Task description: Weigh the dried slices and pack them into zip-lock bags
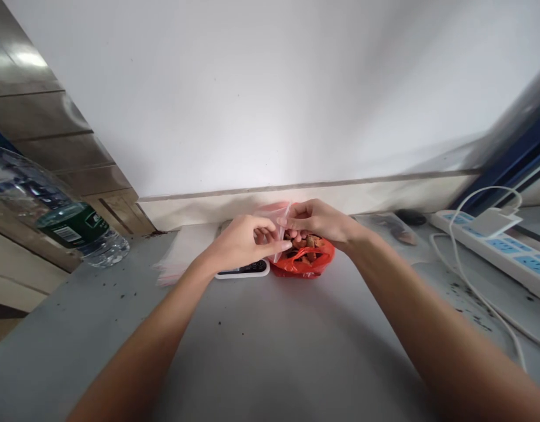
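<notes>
Between my hands is a clear zip bag [281, 220] with a pale strip along its mouth. My left hand [246, 240] grips its left side, fingers curled round the plastic. My right hand [320, 221] pinches the mouth at the other side, thumb against fingers. Just below them a red plastic bag [305, 268] stands open, filled with brown dried pieces [311, 243]. A digital scale [248, 271] with a dark panel and white rim sits under my left hand, mostly covered by it. What is inside the zip bag cannot be made out.
Flat empty zip bags [182, 252] lie stacked left of the scale. A water bottle [85, 228] is at the far left. On the right are a filled clear bag [399, 231], a black object [410, 217], and a power strip [502, 246] with a white cable [463, 269]. A white wall [270, 105] rises behind.
</notes>
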`<action>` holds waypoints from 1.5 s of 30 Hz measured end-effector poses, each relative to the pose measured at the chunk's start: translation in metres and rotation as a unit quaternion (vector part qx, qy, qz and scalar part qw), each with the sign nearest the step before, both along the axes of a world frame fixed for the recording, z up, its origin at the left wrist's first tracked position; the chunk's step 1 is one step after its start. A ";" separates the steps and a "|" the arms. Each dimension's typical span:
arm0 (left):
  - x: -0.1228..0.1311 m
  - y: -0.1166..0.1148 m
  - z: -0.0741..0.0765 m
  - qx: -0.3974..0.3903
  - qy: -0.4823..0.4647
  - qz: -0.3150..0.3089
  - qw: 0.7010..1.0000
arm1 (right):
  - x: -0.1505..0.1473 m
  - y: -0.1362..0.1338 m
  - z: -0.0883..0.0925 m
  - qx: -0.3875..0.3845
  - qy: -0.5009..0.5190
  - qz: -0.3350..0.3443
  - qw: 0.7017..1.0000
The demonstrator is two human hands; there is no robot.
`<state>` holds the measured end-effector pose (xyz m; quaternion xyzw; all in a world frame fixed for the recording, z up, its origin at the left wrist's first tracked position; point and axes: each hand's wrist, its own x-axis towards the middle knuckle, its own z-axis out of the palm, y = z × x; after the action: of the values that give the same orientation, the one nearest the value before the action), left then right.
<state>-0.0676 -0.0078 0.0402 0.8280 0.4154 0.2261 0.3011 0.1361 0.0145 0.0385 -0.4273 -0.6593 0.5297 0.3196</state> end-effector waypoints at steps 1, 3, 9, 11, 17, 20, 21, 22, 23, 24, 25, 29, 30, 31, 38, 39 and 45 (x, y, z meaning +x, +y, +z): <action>0.000 0.000 0.000 0.002 0.003 -0.006 1.000 | -0.001 0.000 0.000 -0.001 0.010 0.006 1.000; -0.003 0.003 0.000 -0.005 -0.003 -0.029 1.000 | -0.002 0.001 -0.001 0.001 0.022 0.017 1.000; -0.010 0.006 0.000 -0.046 -0.025 -0.046 0.998 | -0.005 0.000 -0.004 0.008 0.023 0.021 0.999; -0.009 0.004 0.000 -0.033 -0.013 -0.026 0.999 | -0.006 -0.001 -0.003 0.005 0.016 0.025 1.000; -0.010 0.012 -0.002 -0.006 -0.045 0.106 0.993 | -0.002 -0.004 0.003 -0.004 -0.050 0.036 0.998; -0.017 0.017 0.000 0.047 -0.078 0.205 0.975 | -0.002 -0.004 0.003 0.012 -0.092 -0.039 0.995; -0.018 0.017 0.001 0.069 -0.079 0.224 0.969 | -0.004 -0.004 0.003 0.042 -0.095 -0.088 0.991; -0.017 0.016 0.002 0.093 -0.076 0.232 0.965 | -0.007 -0.004 0.003 0.088 -0.091 -0.136 0.983; -0.015 0.013 0.002 0.119 -0.070 0.232 0.963 | -0.010 -0.005 0.003 0.140 -0.087 -0.173 0.971; -0.012 0.010 0.002 0.147 -0.064 0.226 0.961 | -0.014 -0.007 0.003 0.188 -0.088 -0.190 0.960; -0.008 0.007 0.002 0.177 -0.055 0.220 0.958 | -0.018 -0.009 0.004 0.221 -0.095 -0.188 0.952; 0.008 -0.004 -0.001 0.284 -0.022 0.178 0.942 | -0.026 -0.017 0.006 0.194 -0.157 -0.110 0.962; 0.009 -0.005 -0.002 0.293 -0.022 0.166 0.941 | -0.025 -0.018 0.006 0.174 -0.164 -0.088 0.967; 0.009 -0.004 -0.003 0.297 -0.029 0.162 0.940 | -0.023 -0.017 0.006 0.162 -0.170 -0.070 0.970; -0.012 0.026 -0.009 0.043 -0.265 0.283 0.921 | 0.004 -0.008 0.010 0.221 -0.114 -0.029 0.968; -0.013 0.028 -0.010 -0.040 -0.313 0.265 0.911 | 0.008 -0.007 0.011 0.234 -0.107 -0.018 0.966; -0.008 0.034 -0.015 -0.199 -0.404 0.183 0.874 | 0.039 -0.001 0.017 0.234 -0.164 0.007 0.958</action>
<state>-0.0753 0.0257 0.0247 0.4966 0.4380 0.5040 0.5546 0.1756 0.0138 0.0551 -0.4170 -0.8113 0.2855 0.2939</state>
